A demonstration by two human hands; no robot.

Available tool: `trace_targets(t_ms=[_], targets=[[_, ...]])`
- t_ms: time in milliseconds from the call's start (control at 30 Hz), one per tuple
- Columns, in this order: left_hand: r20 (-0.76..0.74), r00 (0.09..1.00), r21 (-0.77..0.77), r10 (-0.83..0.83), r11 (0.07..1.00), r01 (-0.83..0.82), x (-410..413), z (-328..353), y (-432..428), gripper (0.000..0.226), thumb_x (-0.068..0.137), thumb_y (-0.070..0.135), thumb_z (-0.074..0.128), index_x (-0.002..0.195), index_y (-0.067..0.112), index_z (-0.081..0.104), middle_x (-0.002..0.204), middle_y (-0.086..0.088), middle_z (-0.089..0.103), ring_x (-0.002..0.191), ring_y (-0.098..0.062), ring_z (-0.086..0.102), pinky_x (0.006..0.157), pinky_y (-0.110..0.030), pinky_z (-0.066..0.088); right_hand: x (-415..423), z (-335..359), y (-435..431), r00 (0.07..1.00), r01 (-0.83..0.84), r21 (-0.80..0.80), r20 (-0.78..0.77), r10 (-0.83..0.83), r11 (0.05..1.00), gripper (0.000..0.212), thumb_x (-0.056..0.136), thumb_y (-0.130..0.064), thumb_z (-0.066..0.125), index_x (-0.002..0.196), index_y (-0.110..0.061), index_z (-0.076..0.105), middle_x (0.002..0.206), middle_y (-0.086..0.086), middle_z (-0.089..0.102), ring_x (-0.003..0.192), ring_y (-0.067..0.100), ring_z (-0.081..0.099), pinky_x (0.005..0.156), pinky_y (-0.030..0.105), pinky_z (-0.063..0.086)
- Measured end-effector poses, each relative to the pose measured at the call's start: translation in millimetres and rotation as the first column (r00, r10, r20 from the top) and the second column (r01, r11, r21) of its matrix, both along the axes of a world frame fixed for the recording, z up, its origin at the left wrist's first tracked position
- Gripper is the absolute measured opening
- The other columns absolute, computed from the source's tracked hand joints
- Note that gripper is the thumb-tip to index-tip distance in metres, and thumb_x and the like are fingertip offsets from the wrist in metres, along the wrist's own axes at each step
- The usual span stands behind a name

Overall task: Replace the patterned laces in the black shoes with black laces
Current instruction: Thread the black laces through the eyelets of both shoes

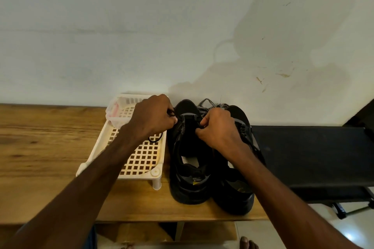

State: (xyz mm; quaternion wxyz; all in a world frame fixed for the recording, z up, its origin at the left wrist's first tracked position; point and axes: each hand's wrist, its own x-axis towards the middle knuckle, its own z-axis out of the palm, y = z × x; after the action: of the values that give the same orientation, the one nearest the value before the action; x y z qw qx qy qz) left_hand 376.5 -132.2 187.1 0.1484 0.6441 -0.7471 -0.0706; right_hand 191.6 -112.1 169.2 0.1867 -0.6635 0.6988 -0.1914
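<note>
Two black shoes stand side by side on the wooden table, toes toward the wall: the left shoe [188,178] and the right shoe [236,198]. My left hand [153,115] pinches a black lace [155,140] at the left shoe's upper eyelets; a loop of it hangs over the tray. My right hand [218,129] pinches the lace at the right side of the same shoe's throat. The patterned black-and-white laces [210,106] lie behind the shoes against the wall.
A cream plastic lattice tray [141,159] on short legs stands left of the shoes, with a small clear box [116,111] at its far end. A black bench surface [307,155] adjoins the table on the right. The wall is close behind.
</note>
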Motion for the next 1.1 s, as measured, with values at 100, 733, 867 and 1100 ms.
trace_targets(t_ms=[100, 733, 867, 1100], targets=[[-0.171, 0.985, -0.006, 0.0, 1.0, -0.001, 4.1, 1.3, 0.3, 0.018, 0.089, 0.036, 0.071, 0.082, 0.02, 0.076, 0.067, 0.009, 0.065, 0.065, -0.008, 0.059, 0.056, -0.023, 0.035, 0.1, -0.9, -1.8, 1.0, 0.007, -0.01, -0.004, -0.007, 1.0, 0.011, 0.081, -0.019, 0.082, 0.087, -0.013, 0.075, 0.085, 0.0, 0.071, 0.08, 0.018, 0.071, 0.079, 0.039, 0.063], [-0.264, 0.964, -0.061, -0.043, 0.998, 0.027, 5.9, 12.8, 0.9, 0.031, 0.105, 0.037, 0.05, 0.105, 0.022, 0.077, 0.067, 0.011, 0.074, 0.065, -0.004, 0.071, 0.084, -0.028, 0.052, 1.2, 4.3, 0.2, 0.999, -0.014, -0.013, -0.047, 0.013, 1.0, 0.015, 0.082, -0.016, 0.082, 0.092, -0.014, 0.071, 0.09, 0.001, 0.069, 0.088, 0.02, 0.07, 0.082, 0.036, 0.062], [0.093, 0.994, -0.124, -0.06, 0.99, 0.071, 1.4, -2.0, -16.4, 0.044, 0.093, 0.03, 0.068, 0.137, 0.028, 0.061, 0.129, 0.003, 0.067, 0.12, -0.022, 0.06, 0.095, -0.042, 0.049, 2.2, 6.2, 2.2, 0.998, -0.021, -0.015, -0.058, 0.02, 1.0, 0.01, 0.083, -0.015, 0.081, 0.087, -0.012, 0.072, 0.083, 0.002, 0.07, 0.078, 0.017, 0.07, 0.078, 0.037, 0.063], [0.267, 0.964, -0.034, 0.0, 0.999, 0.01, -1.0, -15.7, -30.7, 0.03, 0.096, 0.036, 0.051, 0.101, 0.016, 0.073, 0.114, -0.004, 0.064, 0.118, -0.027, 0.041, 0.093, -0.045, 0.031, 0.0, 7.9, 2.7, 0.997, -0.031, -0.016, -0.07, 0.03, 0.999, 0.01, 0.083, -0.015, 0.08, 0.088, -0.009, 0.074, 0.085, 0.005, 0.072, 0.077, 0.018, 0.07, 0.076, 0.038, 0.063]])
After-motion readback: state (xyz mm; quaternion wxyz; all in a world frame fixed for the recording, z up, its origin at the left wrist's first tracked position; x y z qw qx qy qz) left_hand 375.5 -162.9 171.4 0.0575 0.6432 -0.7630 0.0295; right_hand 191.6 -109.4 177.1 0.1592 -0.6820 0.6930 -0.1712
